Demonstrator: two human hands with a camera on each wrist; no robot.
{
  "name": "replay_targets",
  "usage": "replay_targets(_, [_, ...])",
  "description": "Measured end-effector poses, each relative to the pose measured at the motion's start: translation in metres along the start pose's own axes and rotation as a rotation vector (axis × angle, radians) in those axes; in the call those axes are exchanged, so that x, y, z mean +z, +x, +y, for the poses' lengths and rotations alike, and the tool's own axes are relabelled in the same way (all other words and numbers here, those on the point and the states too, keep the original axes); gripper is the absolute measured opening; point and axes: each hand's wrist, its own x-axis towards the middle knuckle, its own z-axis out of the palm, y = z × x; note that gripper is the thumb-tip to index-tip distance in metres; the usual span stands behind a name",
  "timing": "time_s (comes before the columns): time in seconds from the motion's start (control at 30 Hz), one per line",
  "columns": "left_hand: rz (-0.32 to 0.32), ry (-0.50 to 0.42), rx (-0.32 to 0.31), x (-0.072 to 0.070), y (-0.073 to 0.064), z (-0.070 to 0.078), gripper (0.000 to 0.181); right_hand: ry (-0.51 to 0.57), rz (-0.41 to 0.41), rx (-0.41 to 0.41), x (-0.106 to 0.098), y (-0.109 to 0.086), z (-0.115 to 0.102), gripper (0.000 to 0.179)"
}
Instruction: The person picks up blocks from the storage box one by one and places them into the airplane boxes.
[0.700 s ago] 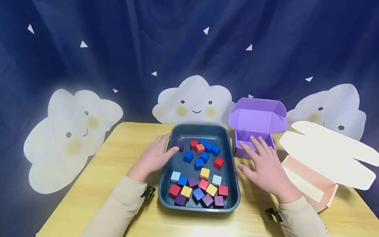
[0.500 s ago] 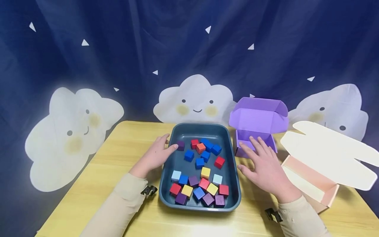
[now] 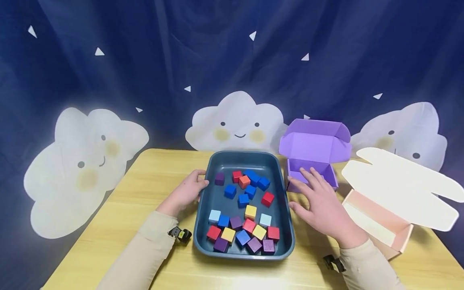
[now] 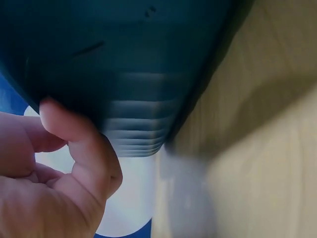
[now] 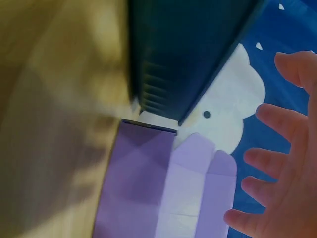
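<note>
A dark blue-green tray (image 3: 250, 253) holds several small wooden cubes in blue, red, yellow, purple, orange and pale blue. Beside its left rim is my left hand (image 3: 188, 191), fingers loosely bent, with the thumb tip right at the rim. From the left wrist view, one bent finger (image 4: 84, 144) overlaps the tray's outer wall. To the tray's right, my right hand (image 3: 322, 205) is spread with no object in it. Its fingers overlap the front of an open purple box (image 3: 315, 147). A lone purple cube (image 3: 219, 179) lies inside the tray near the left hand.
A pale peach cardboard box (image 3: 377, 225) lies with its cream lid folded back at the right, behind the right wrist. The wooden table (image 3: 145, 181) ends at the back against a dark blue curtain (image 3: 217, 48) with white clouds.
My left hand has drawn back leftward, its thumb leaving its place over the tray's inside for the rim. The right hand has shifted slightly left. The cubes keep their arrangement.
</note>
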Motion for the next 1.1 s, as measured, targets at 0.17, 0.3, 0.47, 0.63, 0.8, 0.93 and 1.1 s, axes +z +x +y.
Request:
replay_targets(0.17, [-0.039, -0.091, -0.02, -0.004, 0.003, -0.004, 0.037, 0.04, -0.002, -0.041, -0.011, 0.012, -0.001, 0.056])
replay_targets(0.3, [-0.056, -0.092, -0.002, -0.007, 0.005, -0.002, 0.039, 0.07, -0.009, -0.061, -0.022, 0.034, -0.005, 0.047])
replay_targets(0.47, [-0.063, -0.097, -0.004, -0.008, 0.006, -0.002, 0.038, 0.154, -0.071, -0.037, -0.034, 0.063, -0.021, 0.037])
replay_targets(0.63, [-0.069, -0.088, 0.009, -0.01, 0.008, -0.001, 0.037, 0.261, -0.077, -0.039, -0.039, 0.087, -0.043, 0.032])
replay_targets(0.8, [-0.074, -0.09, 0.02, -0.009, 0.01, -0.002, 0.037, 0.311, -0.072, -0.092, -0.017, 0.106, -0.061, 0.021])
replay_targets(0.93, [-0.083, -0.098, 0.015, -0.008, 0.009, -0.006, 0.037, 0.282, -0.065, -0.081, 0.009, 0.116, -0.066, 0.009])
replay_targets(1.1, [-0.084, -0.119, 0.007, -0.007, 0.008, -0.008, 0.037, 0.203, -0.212, -0.036, 0.042, 0.122, -0.064, 0.011])
